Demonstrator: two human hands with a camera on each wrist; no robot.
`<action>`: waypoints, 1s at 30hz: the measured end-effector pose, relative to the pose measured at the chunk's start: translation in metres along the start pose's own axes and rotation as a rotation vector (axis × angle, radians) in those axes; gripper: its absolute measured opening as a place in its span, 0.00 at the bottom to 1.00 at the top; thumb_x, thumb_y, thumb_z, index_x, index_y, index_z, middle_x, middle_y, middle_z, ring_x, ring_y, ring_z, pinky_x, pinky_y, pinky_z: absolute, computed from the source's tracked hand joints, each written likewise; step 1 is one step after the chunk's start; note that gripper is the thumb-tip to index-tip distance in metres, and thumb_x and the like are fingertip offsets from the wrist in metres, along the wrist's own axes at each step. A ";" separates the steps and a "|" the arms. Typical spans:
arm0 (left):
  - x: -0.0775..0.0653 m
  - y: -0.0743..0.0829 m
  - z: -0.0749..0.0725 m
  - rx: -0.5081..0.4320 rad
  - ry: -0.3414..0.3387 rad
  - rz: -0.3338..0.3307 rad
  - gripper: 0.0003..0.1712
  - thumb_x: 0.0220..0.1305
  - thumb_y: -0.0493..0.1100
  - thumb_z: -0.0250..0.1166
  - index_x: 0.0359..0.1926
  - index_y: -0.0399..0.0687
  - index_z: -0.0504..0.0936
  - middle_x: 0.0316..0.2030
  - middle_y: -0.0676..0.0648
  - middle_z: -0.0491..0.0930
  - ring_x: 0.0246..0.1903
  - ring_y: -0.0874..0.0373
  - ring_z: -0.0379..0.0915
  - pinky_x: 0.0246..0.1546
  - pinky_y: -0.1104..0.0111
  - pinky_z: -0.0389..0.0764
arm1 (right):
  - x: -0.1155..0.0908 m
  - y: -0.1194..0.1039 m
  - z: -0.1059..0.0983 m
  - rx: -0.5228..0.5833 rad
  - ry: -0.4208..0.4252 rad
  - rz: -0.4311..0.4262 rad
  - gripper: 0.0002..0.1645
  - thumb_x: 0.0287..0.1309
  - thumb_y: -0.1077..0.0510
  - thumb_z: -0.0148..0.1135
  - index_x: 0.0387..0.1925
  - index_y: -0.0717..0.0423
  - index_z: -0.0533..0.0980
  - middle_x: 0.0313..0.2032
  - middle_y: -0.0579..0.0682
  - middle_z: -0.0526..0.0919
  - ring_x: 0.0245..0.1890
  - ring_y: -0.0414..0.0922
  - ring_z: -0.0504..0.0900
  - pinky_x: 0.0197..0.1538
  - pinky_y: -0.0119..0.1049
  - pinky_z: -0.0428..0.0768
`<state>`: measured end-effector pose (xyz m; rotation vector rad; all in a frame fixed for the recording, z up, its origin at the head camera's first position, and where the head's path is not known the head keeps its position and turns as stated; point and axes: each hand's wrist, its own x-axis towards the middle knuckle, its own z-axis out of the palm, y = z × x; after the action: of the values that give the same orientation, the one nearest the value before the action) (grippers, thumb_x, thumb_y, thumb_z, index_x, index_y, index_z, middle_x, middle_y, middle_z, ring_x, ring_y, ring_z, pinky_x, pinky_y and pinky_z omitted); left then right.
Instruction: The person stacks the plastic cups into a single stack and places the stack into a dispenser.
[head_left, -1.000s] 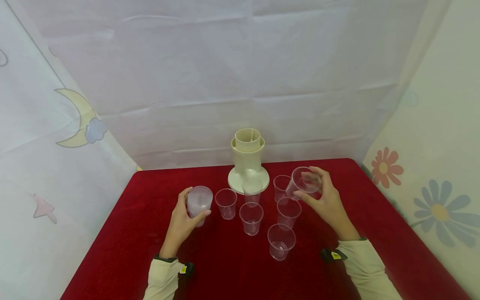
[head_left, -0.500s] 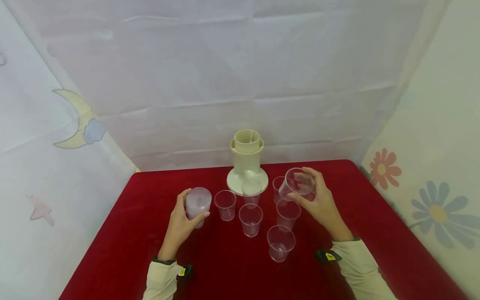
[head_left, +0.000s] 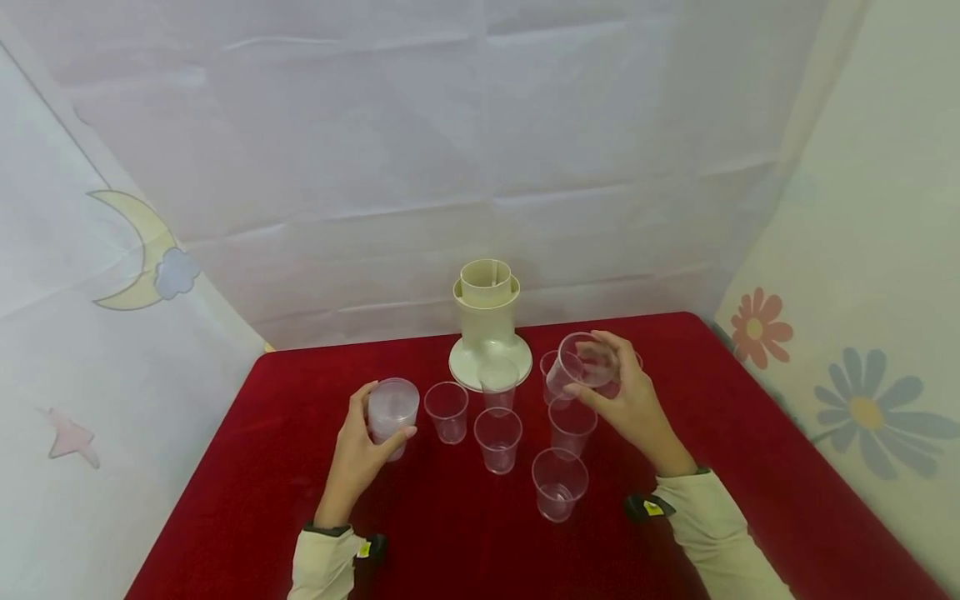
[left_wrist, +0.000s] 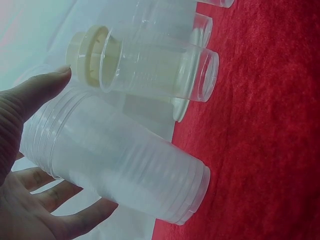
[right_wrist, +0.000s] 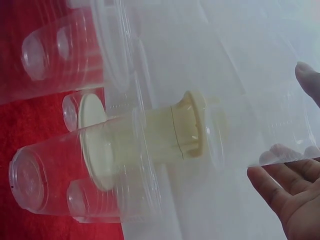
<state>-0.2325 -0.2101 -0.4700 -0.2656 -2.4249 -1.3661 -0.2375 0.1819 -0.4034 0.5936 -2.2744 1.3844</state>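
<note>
From my remote seat: left grip (head_left: 356, 447) curled round cup stack (head_left: 393, 407); right grip (head_left: 628, 406) pinches single cup (head_left: 574, 367), tilted, above desk (head_left: 247, 500) toward far right corner. I'd squeeze lightly, lest single cup buckle, avoiding standing cups (head_left: 498, 442).

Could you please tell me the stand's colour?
The stand is cream, paler at its round base; the head view shows it best.
</note>
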 end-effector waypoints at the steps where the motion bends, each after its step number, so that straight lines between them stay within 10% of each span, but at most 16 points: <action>1: 0.000 0.000 0.000 0.000 0.000 0.000 0.54 0.49 0.47 0.80 0.72 0.47 0.59 0.58 0.36 0.74 0.51 0.41 0.75 0.47 0.44 0.80 | 0.000 0.000 0.000 0.006 -0.003 -0.001 0.50 0.51 0.64 0.76 0.70 0.57 0.58 0.61 0.55 0.77 0.61 0.48 0.76 0.57 0.21 0.71; 30: 0.000 -0.001 0.001 -0.002 0.011 0.003 0.54 0.49 0.47 0.81 0.71 0.49 0.59 0.58 0.36 0.74 0.52 0.41 0.75 0.48 0.43 0.80 | 0.014 -0.025 0.027 0.193 -0.062 -0.104 0.49 0.49 0.72 0.74 0.69 0.61 0.57 0.61 0.59 0.75 0.60 0.56 0.75 0.57 0.39 0.78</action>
<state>-0.2330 -0.2096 -0.4711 -0.2609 -2.4134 -1.3646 -0.2380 0.1453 -0.3888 0.8159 -2.1374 1.5645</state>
